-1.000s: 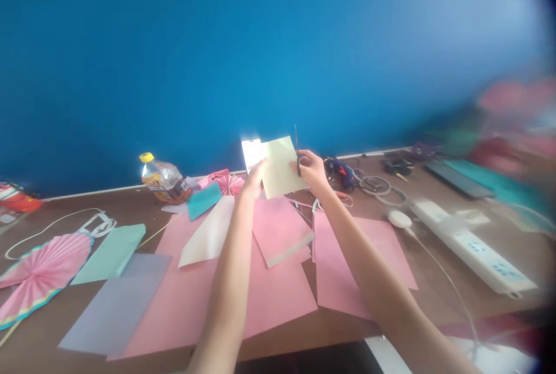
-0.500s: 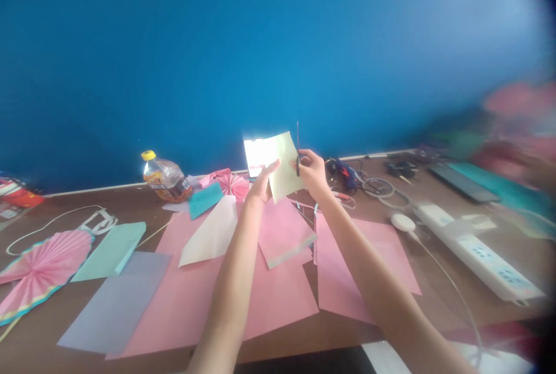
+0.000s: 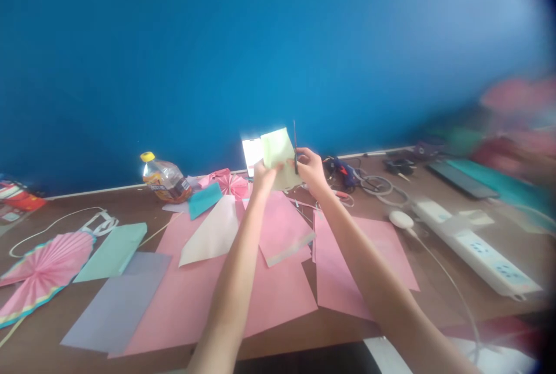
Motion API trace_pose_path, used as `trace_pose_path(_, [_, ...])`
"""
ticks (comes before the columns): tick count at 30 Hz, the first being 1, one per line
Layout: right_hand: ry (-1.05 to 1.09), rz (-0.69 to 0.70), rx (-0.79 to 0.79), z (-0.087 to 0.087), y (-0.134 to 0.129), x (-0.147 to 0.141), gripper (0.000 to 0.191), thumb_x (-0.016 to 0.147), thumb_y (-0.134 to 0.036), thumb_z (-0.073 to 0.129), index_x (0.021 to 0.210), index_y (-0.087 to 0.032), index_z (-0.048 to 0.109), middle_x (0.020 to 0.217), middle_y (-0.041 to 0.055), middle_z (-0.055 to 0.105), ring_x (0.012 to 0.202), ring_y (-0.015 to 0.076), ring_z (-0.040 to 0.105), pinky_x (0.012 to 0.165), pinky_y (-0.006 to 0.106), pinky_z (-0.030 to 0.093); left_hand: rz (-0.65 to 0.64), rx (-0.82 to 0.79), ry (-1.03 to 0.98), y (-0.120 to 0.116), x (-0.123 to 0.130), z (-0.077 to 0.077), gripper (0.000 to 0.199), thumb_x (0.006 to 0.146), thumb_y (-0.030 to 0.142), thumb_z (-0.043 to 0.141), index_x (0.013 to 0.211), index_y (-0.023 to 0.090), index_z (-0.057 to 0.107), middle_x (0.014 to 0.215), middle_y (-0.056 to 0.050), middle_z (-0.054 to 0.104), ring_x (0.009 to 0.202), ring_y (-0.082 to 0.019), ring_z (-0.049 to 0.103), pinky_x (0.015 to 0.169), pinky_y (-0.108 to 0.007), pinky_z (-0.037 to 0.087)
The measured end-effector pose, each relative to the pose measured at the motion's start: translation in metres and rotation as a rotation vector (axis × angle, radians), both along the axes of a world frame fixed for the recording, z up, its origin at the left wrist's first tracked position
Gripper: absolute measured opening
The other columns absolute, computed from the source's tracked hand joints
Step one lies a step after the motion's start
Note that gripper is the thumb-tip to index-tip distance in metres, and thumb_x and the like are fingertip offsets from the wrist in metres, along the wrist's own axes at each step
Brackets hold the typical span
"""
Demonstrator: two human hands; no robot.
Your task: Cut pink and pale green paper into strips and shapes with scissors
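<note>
A pale yellow-green sheet of paper (image 3: 278, 148) is held up above the table, in front of a bright phone-like screen (image 3: 251, 153). My left hand (image 3: 263, 179) is closed on the paper's lower left part. On the right, my right hand (image 3: 311, 167) grips dark scissors (image 3: 296, 154), blades pointing up beside the paper's right edge. Its fingertips also seem to touch the sheet. Below my hands lie pink sheets (image 3: 286, 293), a smaller pink piece (image 3: 284, 223) and a white folded sheet (image 3: 212, 232).
To the left are a bottle with a yellow cap (image 3: 167, 178), a teal paper (image 3: 205, 200), a mint folded paper (image 3: 113, 251), a lilac sheet (image 3: 115, 304) and a pink pleated paper fan (image 3: 50, 264). A power strip (image 3: 482, 252) and coiled cables (image 3: 380, 186) lie at right.
The yellow-green paper has turned and its lower part now looks folded or bent. My left hand has shifted its hold lower on it. The scissors remain in my right hand.
</note>
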State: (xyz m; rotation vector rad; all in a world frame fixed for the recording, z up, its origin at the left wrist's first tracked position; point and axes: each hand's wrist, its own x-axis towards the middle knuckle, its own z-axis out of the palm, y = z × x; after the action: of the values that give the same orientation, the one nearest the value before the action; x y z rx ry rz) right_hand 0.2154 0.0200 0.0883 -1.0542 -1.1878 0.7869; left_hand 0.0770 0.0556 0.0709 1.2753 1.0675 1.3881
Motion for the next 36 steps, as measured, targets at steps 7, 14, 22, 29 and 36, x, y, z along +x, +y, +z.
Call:
trace_pose_path(7, [-0.096, 0.215, -0.072, 0.008, -0.006, 0.016, 0.038, 0.067, -0.04, 0.072, 0.097, -0.017, 0.063, 0.061, -0.0024, 0.055, 0.051, 0.0096, 0.048, 0.045, 0.02, 0.034, 0.241, 0.217, 0.036, -0.003, -0.023, 0.019, 0.04, 0.069, 0.04, 0.073, 0.097, 0.012, 0.07, 0.095, -0.011, 0.072, 0.088, -0.025, 0.066, 0.078, -0.031, 0.05])
trace_pose_path(14, [-0.237, 0.49, -0.187, 0.003, -0.008, 0.022, 0.038, 0.071, -0.04, 0.072, 0.098, -0.018, 0.059, 0.073, 0.0006, 0.062, 0.063, 0.013, 0.056, 0.053, 0.023, 0.043, 0.369, 0.295, 0.04, -0.002, -0.036, 0.024, 0.035, 0.073, 0.036, 0.067, 0.096, 0.011, 0.07, 0.09, -0.011, 0.072, 0.081, -0.021, 0.067, 0.071, -0.026, 0.05])
trace_pose_path(22, [-0.21, 0.558, -0.16, -0.019, 0.004, 0.011, 0.04, 0.069, -0.037, 0.073, 0.102, -0.019, 0.06, 0.086, 0.0016, 0.066, 0.069, 0.0143, 0.059, 0.06, 0.026, 0.045, 0.403, 0.18, -0.154, 0.003, -0.041, 0.025, 0.035, 0.07, 0.03, 0.071, 0.098, 0.009, 0.069, 0.095, -0.013, 0.072, 0.08, -0.019, 0.067, 0.066, -0.024, 0.051])
trace_pose_path(29, [-0.309, 0.478, -0.057, -0.029, 0.01, 0.011, 0.04, 0.069, -0.035, 0.071, 0.103, -0.015, 0.064, 0.089, 0.0043, 0.067, 0.075, 0.0159, 0.061, 0.067, 0.027, 0.047, 0.365, 0.162, -0.241, 0.006, -0.042, 0.023, 0.037, 0.067, 0.03, 0.073, 0.098, 0.01, 0.069, 0.099, -0.015, 0.072, 0.082, -0.02, 0.068, 0.067, -0.025, 0.053])
trace_pose_path(36, [-0.289, 0.444, -0.064, -0.032, 0.011, 0.011, 0.04, 0.068, -0.038, 0.073, 0.1, -0.014, 0.065, 0.084, 0.005, 0.068, 0.073, 0.0172, 0.063, 0.062, 0.027, 0.048, 0.345, 0.136, -0.219, 0.005, -0.043, 0.021, 0.037, 0.067, 0.03, 0.074, 0.098, 0.01, 0.069, 0.098, -0.015, 0.072, 0.082, -0.02, 0.068, 0.066, -0.025, 0.053])
